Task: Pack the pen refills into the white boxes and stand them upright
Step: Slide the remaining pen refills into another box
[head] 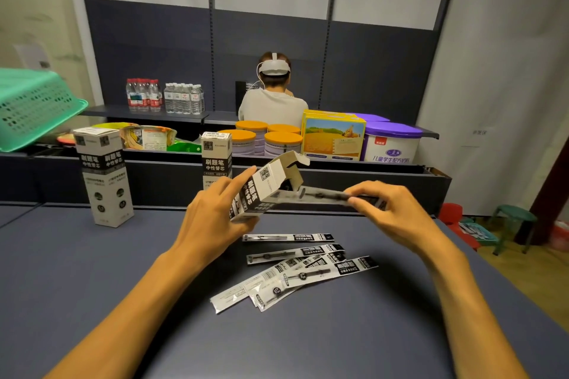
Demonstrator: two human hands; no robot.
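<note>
The left hand (212, 212) grips a white box (261, 191) tipped sideways, open mouth facing right; the right hand (388, 209) pinches a refill packet (323, 195), long axis aligned with that mouth (tip seemingly inside). Spare packets (295, 271) lie on the tabletop (92, 271).

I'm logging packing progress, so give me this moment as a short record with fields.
left hand: holds open white cardboard box, tilted on its side
right hand: feeding a sleeved black pen refill into the box mouth
loose refills: about five packets on dark grey table
upright boxes: two, left and centre
</note>
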